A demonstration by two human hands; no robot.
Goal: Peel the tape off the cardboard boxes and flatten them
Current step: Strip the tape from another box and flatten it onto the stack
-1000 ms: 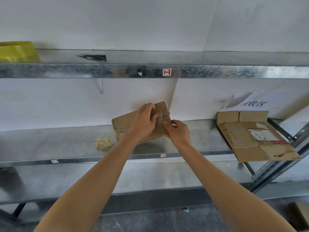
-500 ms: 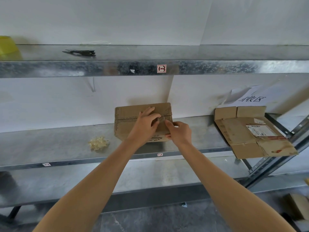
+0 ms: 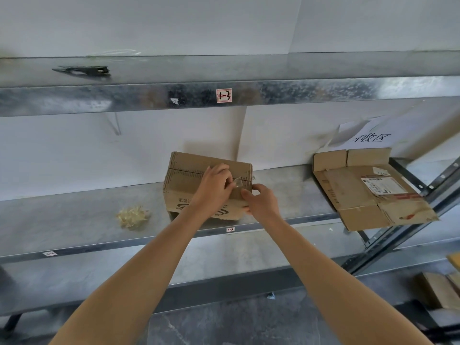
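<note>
Cardboard box (image 3: pixel 189 188) stands midway along the metal shelf (image 3: pixel 74 215). The right hand (image 3: pixel 263 204) grips its near right corner with curled fingers, likely bracing it, while the left hand (image 3: pixel 214 189) pinches a lifted tab of clear tape (image 3: pixel 238 181) on top. Farther, at the shelf's right end, lies a flattened box (image 3: pixel 353 195).

Two hands, left hand (image 3: pixel 214 189) and right hand (image 3: pixel 264 204); one upright box (image 3: pixel 188 179), one tape strip (image 3: pixel 238 181); one flattened box (image 3: pixel 353 195) at three o'clock, one wad (image 3: pixel 133 216) at nine.

Left hand (image 3: pixel 215 189), right hand (image 3: pixel 262 202) curled, close together
</note>
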